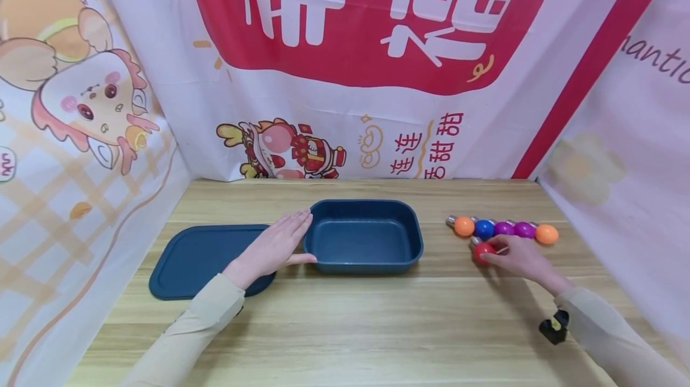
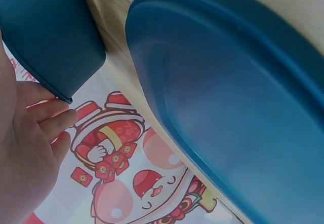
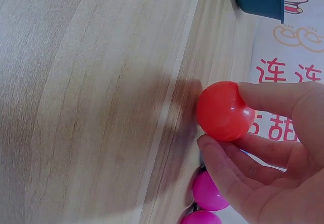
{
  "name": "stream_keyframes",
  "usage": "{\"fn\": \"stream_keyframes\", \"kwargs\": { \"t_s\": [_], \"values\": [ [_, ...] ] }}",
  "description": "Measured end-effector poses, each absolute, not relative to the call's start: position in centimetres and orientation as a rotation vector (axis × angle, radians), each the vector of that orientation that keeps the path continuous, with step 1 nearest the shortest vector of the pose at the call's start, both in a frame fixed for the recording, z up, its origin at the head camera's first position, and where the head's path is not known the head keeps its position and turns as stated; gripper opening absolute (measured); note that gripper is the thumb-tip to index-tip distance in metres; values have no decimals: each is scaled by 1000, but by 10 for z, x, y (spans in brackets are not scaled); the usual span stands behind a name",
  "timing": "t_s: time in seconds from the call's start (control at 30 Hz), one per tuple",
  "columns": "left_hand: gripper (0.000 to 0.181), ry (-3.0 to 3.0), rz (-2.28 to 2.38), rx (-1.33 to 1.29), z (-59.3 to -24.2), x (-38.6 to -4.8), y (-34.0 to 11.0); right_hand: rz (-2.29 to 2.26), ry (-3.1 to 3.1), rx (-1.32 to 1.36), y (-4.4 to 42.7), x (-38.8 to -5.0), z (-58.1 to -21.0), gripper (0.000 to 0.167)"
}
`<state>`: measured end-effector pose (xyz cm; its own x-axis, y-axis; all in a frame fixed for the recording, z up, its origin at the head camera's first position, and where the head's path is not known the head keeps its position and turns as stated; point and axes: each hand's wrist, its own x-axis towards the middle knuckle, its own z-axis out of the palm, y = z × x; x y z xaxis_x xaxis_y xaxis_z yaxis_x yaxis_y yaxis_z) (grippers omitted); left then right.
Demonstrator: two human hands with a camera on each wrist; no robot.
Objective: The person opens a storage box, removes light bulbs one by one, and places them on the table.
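Note:
My right hand [image 1: 521, 259] pinches a red light bulb [image 1: 483, 253] between thumb and fingers, its metal base pointing up and left. In the right wrist view the red bulb [image 3: 226, 111] shows its round side, and its base is hidden. My left hand [image 1: 274, 245] rests against the left side of a dark blue rectangular box [image 1: 366, 268], fingers fairly straight and thumb spread toward the near corner. From the left wrist, the fingertips touch the rim of the box [image 2: 55, 46]. The box is uncovered, with nothing visible inside.
Behind the red bulb lies a row of bulbs: orange [image 1: 465, 226], blue [image 1: 484, 229], two purple [image 1: 524, 230] and another orange [image 1: 547, 234]. A dark blue lid [image 1: 207, 255] lies left of the box, partly under my left forearm. Printed cloth [image 1: 366, 99] walls the table's back and sides.

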<state>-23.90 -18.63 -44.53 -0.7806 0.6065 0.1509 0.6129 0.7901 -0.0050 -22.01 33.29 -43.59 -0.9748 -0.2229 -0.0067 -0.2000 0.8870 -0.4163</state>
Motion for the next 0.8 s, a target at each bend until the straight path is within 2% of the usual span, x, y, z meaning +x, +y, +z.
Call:
{"fn": "stream_keyframes", "kwargs": {
  "t_s": [0.8],
  "values": [
    [93, -2848, -66, -987, -446, -240, -187, -650, 2955, -201, 337, -224, -441, 45]
  ]
}}
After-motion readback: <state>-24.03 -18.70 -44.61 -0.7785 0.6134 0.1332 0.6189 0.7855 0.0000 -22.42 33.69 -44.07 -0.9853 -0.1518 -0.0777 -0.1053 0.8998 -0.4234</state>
